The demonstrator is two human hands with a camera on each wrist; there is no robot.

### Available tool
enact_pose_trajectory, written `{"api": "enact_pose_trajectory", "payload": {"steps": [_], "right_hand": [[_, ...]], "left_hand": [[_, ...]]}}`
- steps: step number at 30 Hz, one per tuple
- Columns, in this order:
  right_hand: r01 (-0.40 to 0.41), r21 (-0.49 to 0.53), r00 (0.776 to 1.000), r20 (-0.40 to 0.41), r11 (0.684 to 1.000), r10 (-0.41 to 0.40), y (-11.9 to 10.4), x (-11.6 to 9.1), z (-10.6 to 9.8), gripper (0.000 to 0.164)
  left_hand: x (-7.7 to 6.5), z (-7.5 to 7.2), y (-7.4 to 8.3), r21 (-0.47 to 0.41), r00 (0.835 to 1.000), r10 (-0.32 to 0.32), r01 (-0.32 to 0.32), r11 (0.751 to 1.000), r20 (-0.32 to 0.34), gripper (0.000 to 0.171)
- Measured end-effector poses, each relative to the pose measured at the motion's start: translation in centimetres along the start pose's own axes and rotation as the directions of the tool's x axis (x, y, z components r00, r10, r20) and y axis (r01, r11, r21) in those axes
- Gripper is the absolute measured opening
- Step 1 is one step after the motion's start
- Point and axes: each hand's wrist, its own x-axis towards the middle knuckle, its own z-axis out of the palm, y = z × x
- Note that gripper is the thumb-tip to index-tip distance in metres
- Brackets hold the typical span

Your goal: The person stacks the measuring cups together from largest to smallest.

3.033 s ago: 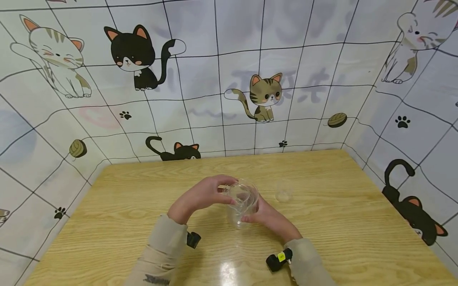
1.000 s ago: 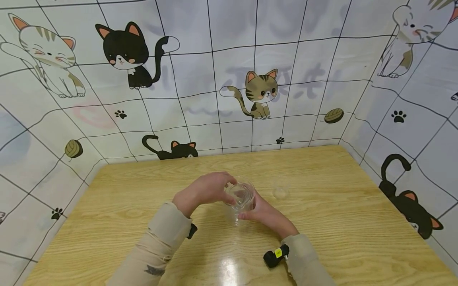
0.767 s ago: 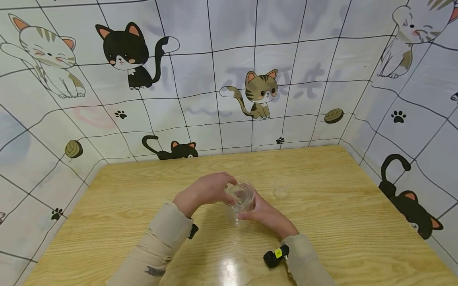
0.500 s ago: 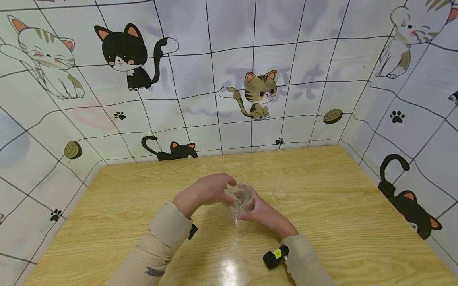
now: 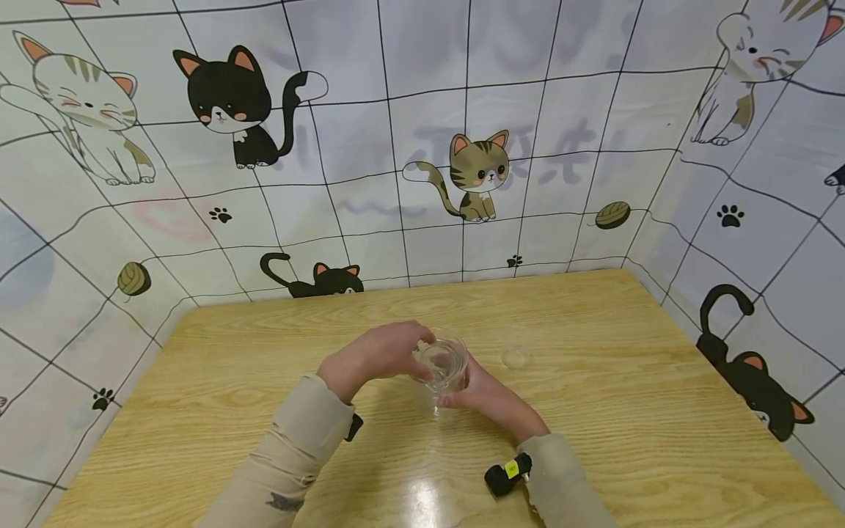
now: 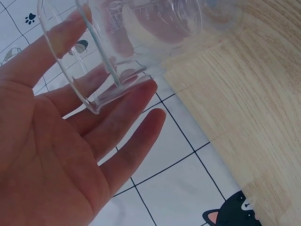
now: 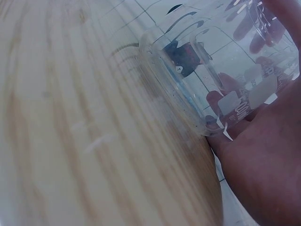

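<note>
Between left hand (image 5: 383,352) and right hand (image 5: 487,389): clear marked vessel (image 5: 445,367), gripped by both.

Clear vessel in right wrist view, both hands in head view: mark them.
Clear vessel (image 7: 214,68): right wrist view, side wall.
Left hand (image 5: 379,352): head view, its back.
Right hand (image 5: 484,389): head view, thumb side.
</note>
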Motion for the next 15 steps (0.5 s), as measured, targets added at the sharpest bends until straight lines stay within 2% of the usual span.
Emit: {"api": "enact_pose_trajectory", "payload": {"steps": [7, 15], "right_hand": [[0.004, 0.014, 1.0, 0.015, 1.0, -0.004, 0.02, -0.09, -0.02, 0.096], [0.042, 0.018, 0.999, 0.024, 0.999, -0.043, 0.23, 0.07, -0.08, 0.094]], "left_hand": [[0.21, 0.31, -0.31, 0.011, 1.0, -0.003, 0.003, 1.0, 0.008, 0.054], [0.3, 0.26, -0.34, 0.008, 1.0, -0.017, 0.017, 1.0, 0.023, 0.052]]}}
